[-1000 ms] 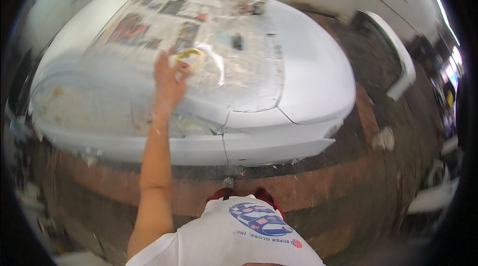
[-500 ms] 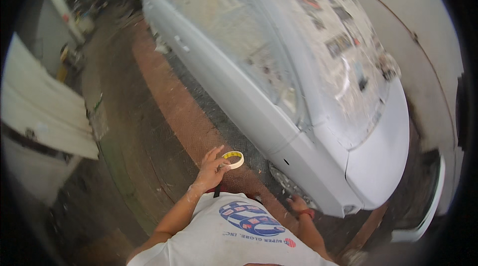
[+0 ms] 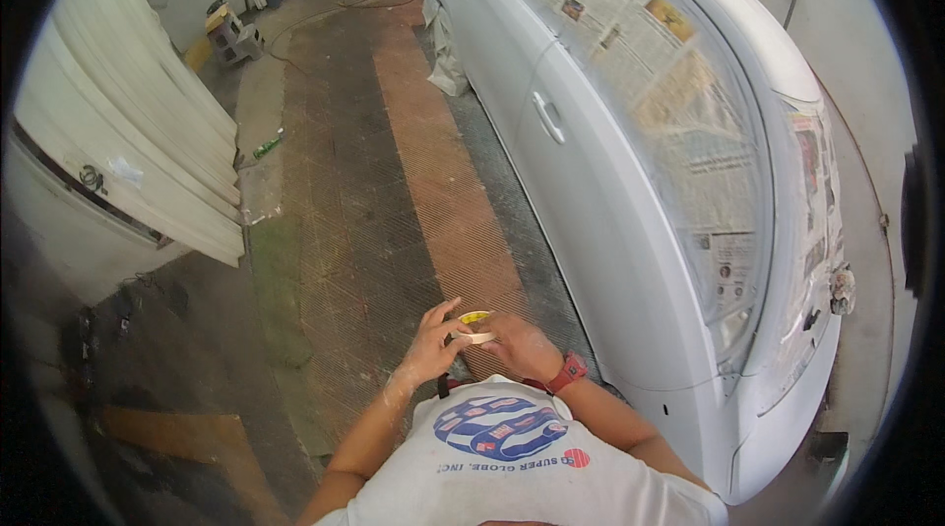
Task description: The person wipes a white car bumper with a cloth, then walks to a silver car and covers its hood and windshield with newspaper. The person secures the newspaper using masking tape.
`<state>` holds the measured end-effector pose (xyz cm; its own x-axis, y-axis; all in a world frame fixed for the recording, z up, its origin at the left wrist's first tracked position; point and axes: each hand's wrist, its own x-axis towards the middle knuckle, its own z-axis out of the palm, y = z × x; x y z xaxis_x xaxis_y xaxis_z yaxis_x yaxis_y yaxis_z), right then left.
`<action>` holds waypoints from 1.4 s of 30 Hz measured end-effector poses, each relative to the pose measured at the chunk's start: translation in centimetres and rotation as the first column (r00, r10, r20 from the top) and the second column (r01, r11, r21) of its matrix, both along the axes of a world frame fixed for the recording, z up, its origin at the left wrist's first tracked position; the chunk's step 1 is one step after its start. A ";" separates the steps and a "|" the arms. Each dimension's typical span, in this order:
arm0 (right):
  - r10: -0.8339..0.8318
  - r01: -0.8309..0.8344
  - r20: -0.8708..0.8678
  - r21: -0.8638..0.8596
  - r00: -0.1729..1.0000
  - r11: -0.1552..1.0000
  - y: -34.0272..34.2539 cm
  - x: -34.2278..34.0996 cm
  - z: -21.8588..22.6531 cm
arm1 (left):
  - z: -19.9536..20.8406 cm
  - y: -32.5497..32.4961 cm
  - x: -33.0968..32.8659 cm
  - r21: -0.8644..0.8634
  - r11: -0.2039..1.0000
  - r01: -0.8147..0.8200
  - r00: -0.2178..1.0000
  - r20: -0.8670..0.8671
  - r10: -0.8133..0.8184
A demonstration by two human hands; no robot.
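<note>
In front of my waist, both hands meet at a roll of masking tape (image 3: 478, 338), pale on the outside with a yellow inner core. My left hand (image 3: 425, 349) grips the roll from the left between thumb and fingers. From the other side, my right hand (image 3: 527, 347), with a red band at its wrist, has its fingers closed on the roll's right edge; the fingertips are partly hidden. Just right of my hands stands a pale grey car (image 3: 620, 221), its side windows covered with newspaper (image 3: 724, 172) under plastic film.
A brown strip (image 3: 458, 201) of ribbed floor runs ahead beside the car. To the left hang white curtains (image 3: 128, 123) next to a light panel (image 3: 89, 221). A grey block-like stand (image 3: 231, 39) and a thin hose (image 3: 295, 24) lie farther off. A wall flanks the car's right.
My right hand has come up from beside the car to the tape roll in my left hand. My view has swung left, showing more of the car's side and the floor ahead.
</note>
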<state>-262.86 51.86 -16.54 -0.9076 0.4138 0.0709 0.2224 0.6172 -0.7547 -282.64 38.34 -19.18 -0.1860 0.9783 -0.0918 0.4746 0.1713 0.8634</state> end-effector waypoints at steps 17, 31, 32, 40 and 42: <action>-0.157 0.052 -0.251 -0.379 0.955 0.924 25.7 -40.3 -2.3 | 4.2 26.2 -36.1 0.077 0.858 -0.507 0.861 0.081 0.502; 0.212 -0.234 -0.105 -0.297 0.972 0.926 47.9 -74.6 3.6 | 4.1 45.6 -68.1 0.308 0.631 -0.712 0.695 0.175 0.698; 0.226 -0.204 0.034 -0.314 0.974 0.927 49.7 -77.4 3.0 | 4.3 47.3 -70.9 0.313 0.633 -0.708 0.694 0.138 0.707; 0.237 -0.097 0.228 -0.496 0.944 0.863 62.6 -98.7 4.8 | 6.7 60.1 -93.9 0.307 0.733 -0.607 0.781 0.055 0.623; 0.203 -0.044 0.264 -0.505 0.943 0.862 65.6 -102.6 5.7 | 8.2 64.3 -98.2 0.350 0.762 -0.545 0.824 0.052 0.565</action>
<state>-365.42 117.49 -10.82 -0.8974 0.2059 -0.3903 0.4317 0.2265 -0.8731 -380.86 102.68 -10.98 -0.7006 0.6694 0.2471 0.4340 0.1249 0.8922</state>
